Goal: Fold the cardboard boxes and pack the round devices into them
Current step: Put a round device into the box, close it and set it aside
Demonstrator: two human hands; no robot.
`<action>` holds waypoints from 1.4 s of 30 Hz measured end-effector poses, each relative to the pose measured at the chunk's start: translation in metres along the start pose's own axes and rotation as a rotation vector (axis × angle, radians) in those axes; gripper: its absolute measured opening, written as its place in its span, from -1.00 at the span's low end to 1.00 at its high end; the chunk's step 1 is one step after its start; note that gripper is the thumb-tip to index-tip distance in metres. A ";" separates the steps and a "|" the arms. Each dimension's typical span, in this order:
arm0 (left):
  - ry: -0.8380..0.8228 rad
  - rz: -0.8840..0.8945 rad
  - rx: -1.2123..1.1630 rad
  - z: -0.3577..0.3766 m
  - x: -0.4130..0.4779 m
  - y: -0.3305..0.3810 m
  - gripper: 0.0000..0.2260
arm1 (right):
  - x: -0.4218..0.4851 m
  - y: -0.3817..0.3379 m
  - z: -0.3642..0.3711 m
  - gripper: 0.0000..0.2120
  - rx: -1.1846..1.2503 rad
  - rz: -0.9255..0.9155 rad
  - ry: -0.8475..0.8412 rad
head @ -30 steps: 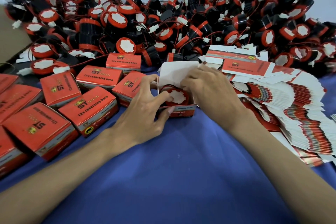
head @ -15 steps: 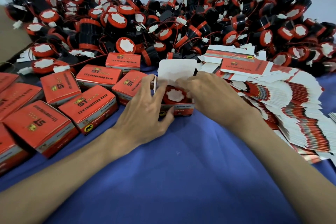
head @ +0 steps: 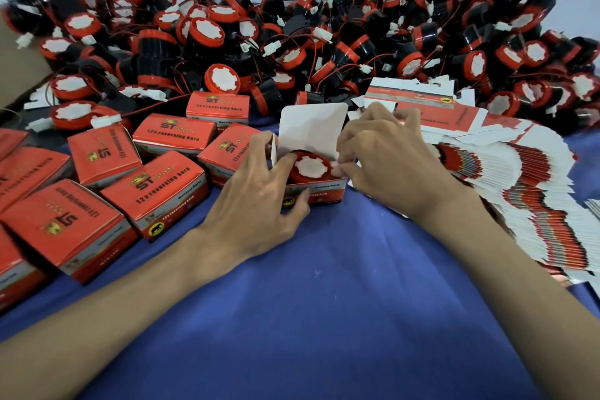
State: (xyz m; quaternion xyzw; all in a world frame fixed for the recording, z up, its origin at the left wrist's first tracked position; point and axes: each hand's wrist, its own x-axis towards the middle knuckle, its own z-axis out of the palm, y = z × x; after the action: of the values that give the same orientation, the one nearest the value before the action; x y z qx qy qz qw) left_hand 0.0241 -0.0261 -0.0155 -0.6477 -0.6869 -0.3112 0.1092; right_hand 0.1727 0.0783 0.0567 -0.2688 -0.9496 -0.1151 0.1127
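Device (head: 310, 166) sits in open box (head: 324, 193); left hand (head: 256, 195) grips its front, right hand (head: 386, 166) seemingly pinches the other side.

A person's two bare hands and forearms, seen from above.
The left hand (head: 256, 191) and right hand (head: 386, 166) are bare, knuckles and tendons showing on their backs; behind each wrist the left forearm (head: 113, 312) and right forearm (head: 519, 269) are bare too.
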 end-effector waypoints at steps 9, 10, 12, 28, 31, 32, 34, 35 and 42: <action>-0.008 0.019 -0.020 0.000 0.000 -0.001 -0.59 | 0.006 0.009 0.019 -0.79 0.363 -0.008 -0.122; -0.007 0.023 -0.024 0.000 0.000 -0.001 -0.57 | 0.006 0.012 0.021 -0.83 0.402 0.009 -0.099; -0.017 0.031 -0.025 0.000 -0.001 -0.003 -0.52 | 0.004 0.015 0.025 -0.93 0.491 0.066 0.011; 0.017 -0.033 -0.220 0.005 0.001 -0.010 -0.44 | -0.025 0.006 0.062 -0.83 0.419 -0.122 0.402; 0.009 -0.039 -0.229 0.005 0.000 -0.011 -0.44 | -0.028 0.007 0.069 -0.81 0.446 -0.140 0.442; 0.008 -0.035 -0.223 0.005 -0.001 -0.011 -0.44 | -0.029 0.006 0.071 -0.82 0.456 -0.139 0.465; 0.009 -0.024 -0.226 0.004 -0.001 -0.011 -0.47 | -0.029 0.005 0.073 -0.77 0.522 -0.106 0.548; 0.017 -0.024 -0.242 0.004 -0.001 -0.011 -0.49 | -0.029 0.004 0.074 -0.71 0.584 -0.081 0.585; 0.000 -0.037 -0.453 0.006 0.005 -0.013 -0.74 | -0.031 0.004 0.071 -0.75 0.771 -0.124 0.497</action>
State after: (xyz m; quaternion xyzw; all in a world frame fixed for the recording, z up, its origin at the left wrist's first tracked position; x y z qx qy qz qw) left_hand 0.0124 -0.0177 -0.0210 -0.6429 -0.6113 -0.4594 -0.0449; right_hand 0.1896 0.0863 -0.0189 -0.1142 -0.8816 0.1792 0.4215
